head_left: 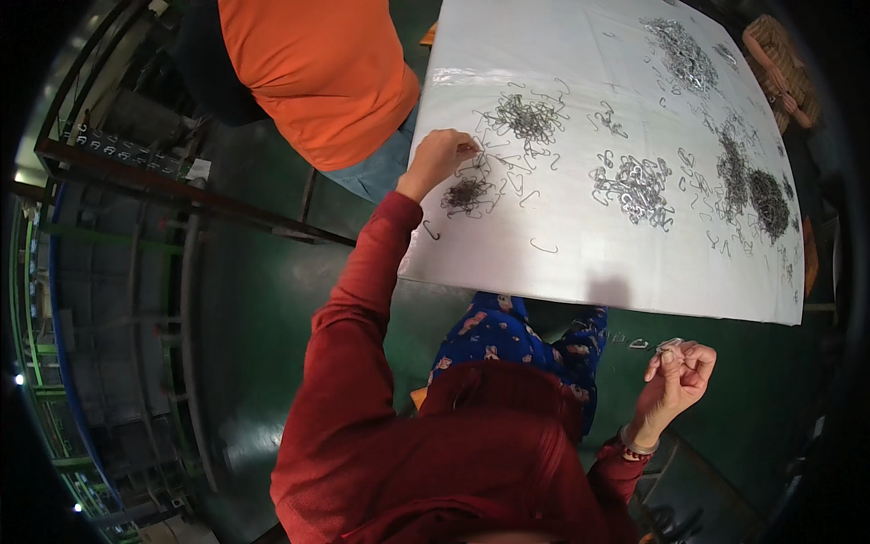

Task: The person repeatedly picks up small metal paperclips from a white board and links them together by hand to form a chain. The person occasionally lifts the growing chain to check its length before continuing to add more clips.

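Observation:
My left hand [439, 161] reaches over the table's left side with its fingertips pinched together, beside loose thin wire hooks [517, 172]. What lies between those fingertips is too small to make out. A dark, dense heap of small wire pieces [467, 194] is just below that hand, and a looser heap of wire hooks [527, 118] is to its right. My right hand [680, 376] is raised off the table's near edge, its fingers closed on small shiny bent wire pieces [669, 346]. More such pieces trail to the left of its fingertips.
The white-covered table [489, 258] carries more heaps, among them shiny hooks [634, 189] in the middle and dark wire pieces [768, 204] at right. A person in an orange top [317, 72] is close on the left. Another person's arm [775, 77] shows at far right. A metal rack [118, 181] stands at left.

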### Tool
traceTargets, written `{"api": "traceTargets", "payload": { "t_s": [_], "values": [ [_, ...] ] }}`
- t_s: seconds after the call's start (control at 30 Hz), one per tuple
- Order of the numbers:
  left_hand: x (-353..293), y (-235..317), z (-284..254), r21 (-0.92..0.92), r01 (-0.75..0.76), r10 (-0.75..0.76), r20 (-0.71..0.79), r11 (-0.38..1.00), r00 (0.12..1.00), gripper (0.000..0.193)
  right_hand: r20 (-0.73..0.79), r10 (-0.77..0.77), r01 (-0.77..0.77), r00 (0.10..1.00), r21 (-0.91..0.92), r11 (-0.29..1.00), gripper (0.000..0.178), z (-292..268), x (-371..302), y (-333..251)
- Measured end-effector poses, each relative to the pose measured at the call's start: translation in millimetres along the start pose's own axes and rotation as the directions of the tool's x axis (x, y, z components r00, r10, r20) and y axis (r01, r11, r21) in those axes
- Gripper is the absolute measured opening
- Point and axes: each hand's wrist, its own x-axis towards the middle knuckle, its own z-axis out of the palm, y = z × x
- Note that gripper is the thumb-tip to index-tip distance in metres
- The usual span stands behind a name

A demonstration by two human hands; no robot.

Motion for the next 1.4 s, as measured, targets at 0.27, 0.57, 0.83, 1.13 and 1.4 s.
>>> {"api": "traceTargets", "payload": {
  "t_s": [0.27,0.57,0.83,1.13,1.4],
  "values": [
    [38.8,-13.1,44.4,0.219,-0.305,0.299,0.057,0.927,0.952,0.007,-0.025,-0.055,0.055,0.998,0.000,0.998,0.025,0.8,-4.1,-12.4],
    [11.2,-19.2,7.8,0.103,-0.100,0.084,0.150,0.990,0.985,0.009,-0.029,-0.051,0.051,0.998,0.001,0.999,0.024,3.9,1.4,-11.3],
    [28.9,-10.6,41.8,0.143,-0.385,0.388,0.006,0.912,0.922,0.012,-0.039,-0.054,0.055,0.998,0.015,0.998,0.024,5.3,2.3,-12.3],
    [48.7,8.0,48.4,0.399,-0.526,0.483,0.210,0.752,0.850,0.013,-0.126,-0.016,0.016,0.992,0.003,1.000,0.025,4.6,3.2,-16.6],
    [65.7,3.4,26.1,0.169,-0.100,0.038,0.338,0.981,0.940,0.021,-0.148,0.036,-0.012,0.988,0.157,0.988,0.026,-1.7,-0.1,-8.5]
  ]
}}
